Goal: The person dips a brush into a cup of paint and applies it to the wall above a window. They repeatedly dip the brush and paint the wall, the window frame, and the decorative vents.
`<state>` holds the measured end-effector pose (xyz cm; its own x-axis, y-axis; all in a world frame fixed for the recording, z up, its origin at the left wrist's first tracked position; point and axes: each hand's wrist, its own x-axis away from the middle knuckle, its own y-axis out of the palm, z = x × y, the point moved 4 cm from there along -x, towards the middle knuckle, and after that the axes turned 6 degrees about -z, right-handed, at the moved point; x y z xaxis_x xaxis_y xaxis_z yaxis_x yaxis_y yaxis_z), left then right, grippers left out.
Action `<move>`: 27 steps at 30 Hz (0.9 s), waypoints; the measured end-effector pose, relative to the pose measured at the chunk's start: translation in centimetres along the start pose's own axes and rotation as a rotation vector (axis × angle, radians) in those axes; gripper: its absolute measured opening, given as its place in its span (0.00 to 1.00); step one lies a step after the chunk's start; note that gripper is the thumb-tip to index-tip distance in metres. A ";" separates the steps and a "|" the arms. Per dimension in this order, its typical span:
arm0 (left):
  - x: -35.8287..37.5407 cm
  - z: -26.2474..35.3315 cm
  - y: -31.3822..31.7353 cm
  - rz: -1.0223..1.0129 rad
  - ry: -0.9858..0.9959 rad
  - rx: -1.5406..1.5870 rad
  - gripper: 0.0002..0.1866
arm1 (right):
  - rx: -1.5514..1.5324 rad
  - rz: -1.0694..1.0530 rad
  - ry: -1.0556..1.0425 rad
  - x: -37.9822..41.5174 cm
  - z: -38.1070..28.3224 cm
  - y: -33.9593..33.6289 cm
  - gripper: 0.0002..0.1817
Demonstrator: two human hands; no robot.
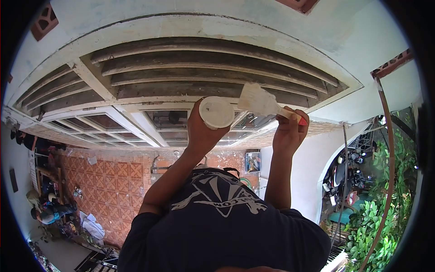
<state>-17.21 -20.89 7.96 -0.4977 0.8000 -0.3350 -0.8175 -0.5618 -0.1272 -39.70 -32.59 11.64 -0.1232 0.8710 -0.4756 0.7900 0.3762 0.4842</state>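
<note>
My left hand (202,129) is wrapped round a small white tub (217,112), its round opening facing the camera and pale residue inside. In my right hand (290,131) is a wide paintbrush (259,100), gripped by its handle, with a red part showing by the fingers. Its pale-coated bristles point up and left, to the right of the tub. In this view the bristle tip overlaps the lowest of the weathered louver slats (217,71) in the wall in front of me.
Below the slats run white-framed glass windows (113,123). Patterned orange tiles (113,181) cover the floor, with a white cloth (93,225) lying on it. A bin of items (253,162) stands behind my right arm. Furniture lines the left; leafy plants (376,231) and a brown pipe (389,149) are at right.
</note>
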 end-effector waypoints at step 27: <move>1.9 -0.8 2.7 -0.287 0.177 0.049 0.36 | 0.835 -0.635 0.137 2.3 -0.1 7.9 0.08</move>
<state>-20.09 -21.09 6.22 -0.1911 0.8728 -0.4492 -0.9321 -0.3048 -0.1957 -33.75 -27.60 14.46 -0.6846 0.6381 -0.3524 0.7127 0.4842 -0.5076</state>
